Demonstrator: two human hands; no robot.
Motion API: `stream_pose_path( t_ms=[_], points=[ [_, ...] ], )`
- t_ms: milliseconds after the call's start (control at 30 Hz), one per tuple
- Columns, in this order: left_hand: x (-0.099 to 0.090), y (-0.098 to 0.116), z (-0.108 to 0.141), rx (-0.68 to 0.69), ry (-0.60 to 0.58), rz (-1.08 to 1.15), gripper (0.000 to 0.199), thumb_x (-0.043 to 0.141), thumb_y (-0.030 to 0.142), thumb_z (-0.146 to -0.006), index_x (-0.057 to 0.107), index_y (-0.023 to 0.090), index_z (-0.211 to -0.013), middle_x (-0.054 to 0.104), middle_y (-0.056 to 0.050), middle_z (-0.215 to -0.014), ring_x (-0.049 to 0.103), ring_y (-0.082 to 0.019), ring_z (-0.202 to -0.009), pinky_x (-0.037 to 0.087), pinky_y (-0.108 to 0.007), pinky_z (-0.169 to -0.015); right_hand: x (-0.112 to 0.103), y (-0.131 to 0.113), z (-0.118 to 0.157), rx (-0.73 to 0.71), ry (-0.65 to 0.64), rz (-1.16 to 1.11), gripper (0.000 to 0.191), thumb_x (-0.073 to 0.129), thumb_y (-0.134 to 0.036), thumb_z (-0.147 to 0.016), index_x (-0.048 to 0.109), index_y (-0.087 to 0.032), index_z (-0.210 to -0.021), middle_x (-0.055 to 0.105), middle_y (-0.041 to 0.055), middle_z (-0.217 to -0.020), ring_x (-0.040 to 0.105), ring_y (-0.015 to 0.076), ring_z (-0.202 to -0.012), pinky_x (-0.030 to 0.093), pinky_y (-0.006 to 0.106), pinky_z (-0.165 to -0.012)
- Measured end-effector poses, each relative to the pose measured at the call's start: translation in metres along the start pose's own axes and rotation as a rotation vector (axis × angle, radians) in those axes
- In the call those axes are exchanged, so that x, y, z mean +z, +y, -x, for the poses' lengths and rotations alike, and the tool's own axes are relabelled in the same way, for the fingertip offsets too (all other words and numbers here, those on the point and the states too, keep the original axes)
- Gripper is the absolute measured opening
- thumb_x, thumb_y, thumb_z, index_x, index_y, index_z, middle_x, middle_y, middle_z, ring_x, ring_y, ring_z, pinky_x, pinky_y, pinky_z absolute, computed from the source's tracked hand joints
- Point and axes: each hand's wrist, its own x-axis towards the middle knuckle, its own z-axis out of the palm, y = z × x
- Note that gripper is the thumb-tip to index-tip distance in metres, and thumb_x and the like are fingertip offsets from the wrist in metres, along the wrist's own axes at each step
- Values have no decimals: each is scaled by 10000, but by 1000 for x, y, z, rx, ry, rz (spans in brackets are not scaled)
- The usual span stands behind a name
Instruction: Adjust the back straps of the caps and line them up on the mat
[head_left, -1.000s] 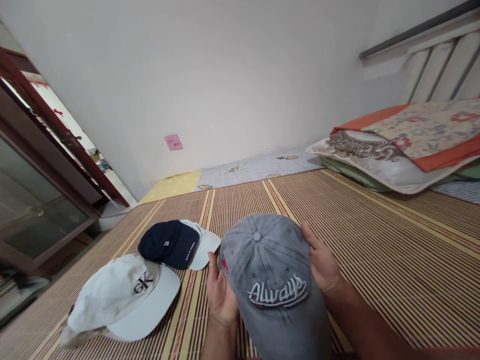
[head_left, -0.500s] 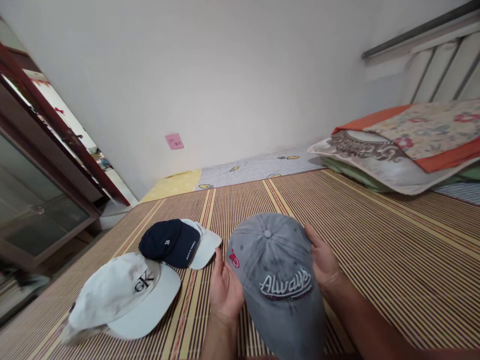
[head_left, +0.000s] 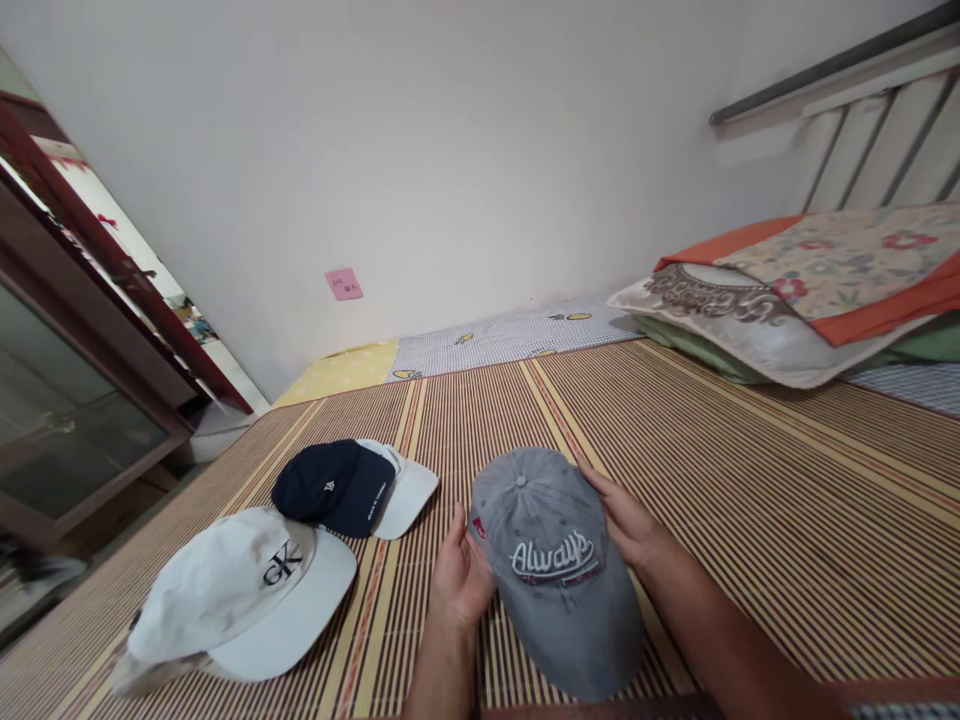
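Observation:
A grey baseball cap [head_left: 551, 610] with raised white "Always" lettering is between my two hands, its brim toward me. My left hand [head_left: 459, 575] holds the cap's left side, thumb up, with the other fingers partly hidden beneath. On the opposite side, my right hand [head_left: 626, 515] grips the crown's edge, its fingertips partly out of sight. Left of my hands lies a white "CK" cap [head_left: 232, 590]. Behind that, a navy cap [head_left: 337, 485] rests against another white cap [head_left: 409, 495], covering part of it.
The caps are over a striped bamboo mat [head_left: 720, 490] on a bed. Stacked pillows [head_left: 780, 340] lie at the far right below a headboard [head_left: 877, 140]. A white wall with a pink note [head_left: 343, 284] rises behind. A glass-fronted cabinet [head_left: 82, 440] stands at left.
Both hands have lowered the grey cap away from me toward the mat, and it appears smaller. The right hand has shifted slightly left with it. The other caps stay put.

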Motion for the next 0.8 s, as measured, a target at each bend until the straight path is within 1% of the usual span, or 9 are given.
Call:
stream_pose_path(
  t_ms=[100,200,267,333,400,467,567,700,800],
  points=[
    [-9,-1,0,-9,51,4,595,267,455,-1088,724,125,-1279,712,-152,-1334,453,-267,-1470,183,-462,-1286,-2,-3,1,8,-31,0,314,734,-377,-898,763,-184,-1144,824,80,-1094,735,283,-1150,507,458,-1118],
    [-21,-2,0,13,60,14,547,299,404,-1088,745,119,-1226,730,-154,-1304,503,-260,-1434,221,-446,-1278,-7,-4,-2,-30,-23,13,343,753,-372,-883,747,-199,-1179,814,75,-1142,727,278,-1170,509,455,-1120],
    [-32,-3,-1,39,97,41,517,295,328,-1092,761,124,-1185,755,-135,-1259,600,-238,-1343,258,-422,-1269,-13,-3,-6,-38,14,49,364,756,-341,-881,729,-213,-1220,807,69,-1169,728,274,-1170,511,456,-1121],
    [-46,-5,-1,69,170,88,508,281,234,-1088,772,118,-1145,782,-122,-1196,692,-206,-1215,317,-384,-1244,-19,0,-10,-26,47,76,377,762,-296,-872,723,-218,-1238,807,68,-1172,730,278,-1167,512,460,-1124],
    [-57,-6,-1,98,232,129,523,263,162,-1079,784,115,-1094,806,-112,-1122,738,-175,-1115,378,-338,-1205,-24,3,-12,-21,64,79,371,780,-259,-846,739,-210,-1211,814,75,-1145,734,292,-1157,515,464,-1123],
    [-64,-7,-1,120,255,148,540,251,133,-1075,791,119,-1053,816,-108,-1083,750,-160,-1083,418,-311,-1171,-28,6,-13,-28,67,76,362,792,-245,-828,753,-204,-1185,820,79,-1119,735,301,-1153,514,468,-1124],
    [-65,-8,-2,128,270,157,511,278,134,-1070,789,117,-1046,812,-119,-1097,747,-171,-1095,433,-327,-1162,-30,7,-12,-39,59,73,375,796,-261,-823,752,-197,-1190,828,81,-1083,737,311,-1148,515,484,-1122],
    [-57,-9,-4,137,331,151,441,342,153,-1054,783,133,-1066,808,-122,-1117,737,-197,-1119,422,-374,-1172,-33,8,-14,-43,62,72,367,783,-276,-828,750,-201,-1186,831,82,-1067,739,320,-1143,525,501,-1106],
    [-52,-9,-4,137,376,138,418,366,174,-1052,784,150,-1033,819,-109,-1067,751,-197,-1060,477,-359,-1101,-36,9,-16,-50,77,69,310,753,-283,-838,764,-206,-1137,830,84,-1071,733,321,-1155,524,502,-1104]
  ],
)
